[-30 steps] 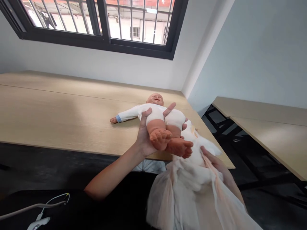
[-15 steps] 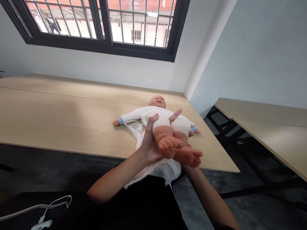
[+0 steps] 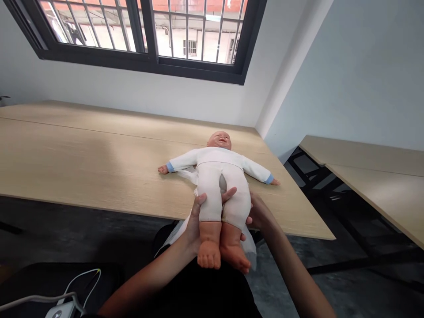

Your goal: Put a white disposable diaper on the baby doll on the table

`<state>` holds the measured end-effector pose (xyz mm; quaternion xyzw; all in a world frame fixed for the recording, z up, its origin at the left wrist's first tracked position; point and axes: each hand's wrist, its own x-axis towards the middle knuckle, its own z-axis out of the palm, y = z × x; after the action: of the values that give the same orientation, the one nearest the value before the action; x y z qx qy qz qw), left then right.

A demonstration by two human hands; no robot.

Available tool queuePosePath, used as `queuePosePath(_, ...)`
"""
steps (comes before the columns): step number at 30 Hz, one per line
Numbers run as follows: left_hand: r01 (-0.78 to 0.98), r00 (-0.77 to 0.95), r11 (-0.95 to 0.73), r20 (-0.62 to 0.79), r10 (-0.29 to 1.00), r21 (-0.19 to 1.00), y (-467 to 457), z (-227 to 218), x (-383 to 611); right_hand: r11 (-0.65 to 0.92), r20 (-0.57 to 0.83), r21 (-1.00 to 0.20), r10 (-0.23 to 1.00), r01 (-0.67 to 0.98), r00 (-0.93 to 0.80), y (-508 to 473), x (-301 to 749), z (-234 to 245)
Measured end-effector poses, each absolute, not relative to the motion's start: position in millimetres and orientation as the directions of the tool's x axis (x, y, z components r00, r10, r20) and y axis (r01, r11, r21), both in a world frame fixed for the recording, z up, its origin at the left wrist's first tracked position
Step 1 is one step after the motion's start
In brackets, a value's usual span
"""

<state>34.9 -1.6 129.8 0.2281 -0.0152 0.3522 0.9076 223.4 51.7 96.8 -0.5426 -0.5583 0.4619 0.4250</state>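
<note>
A baby doll [image 3: 219, 176] in a white suit with blue cuffs lies on its back near the front edge of a wooden table [image 3: 99, 154], arms spread, bare feet hanging over the edge. My left hand [image 3: 198, 216] is closed around the doll's legs from below, a finger between them. My right hand [image 3: 260, 214] rests at the doll's right thigh, its fingers hidden behind the leg. A white cloth [image 3: 190, 176] lies under the doll and hangs down below the table edge.
A barred window [image 3: 149, 31] sits above the table on the far wall. A second wooden table [image 3: 364, 168] stands at the right, with a gap of dark floor between. A white cable and charger [image 3: 66, 300] lie at the bottom left.
The doll's legs, held raised before, now lie lowered and straight over the table edge. The white cloth went from my right hand to under the doll. My right hand moved to the doll's thigh.
</note>
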Motion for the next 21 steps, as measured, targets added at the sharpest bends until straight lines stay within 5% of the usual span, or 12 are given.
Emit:
queuePosePath(5, -0.628, 0.764, 0.681, 0.130, 0.632, 0.376, -10.6, 107.7, 30.9, -0.068, -0.067, -0.994, 0.998, 0.091, 0.012, 47.6, 243.9, 103.0)
queuePosePath(11, -0.572, 0.803, 0.709, 0.106, 0.586, 0.413, -6.5, 95.9, 13.3, -0.040, -0.067, -0.987, 0.982, 0.153, -0.176, 54.4, 242.4, 107.2)
queuePosePath(21, -0.594, 0.789, 0.696, 0.125, 0.601, 0.404, -1.9, 72.7, 12.3, -0.102, -0.125, -0.974, 0.987, 0.203, -0.103, 65.5, 259.3, 106.0)
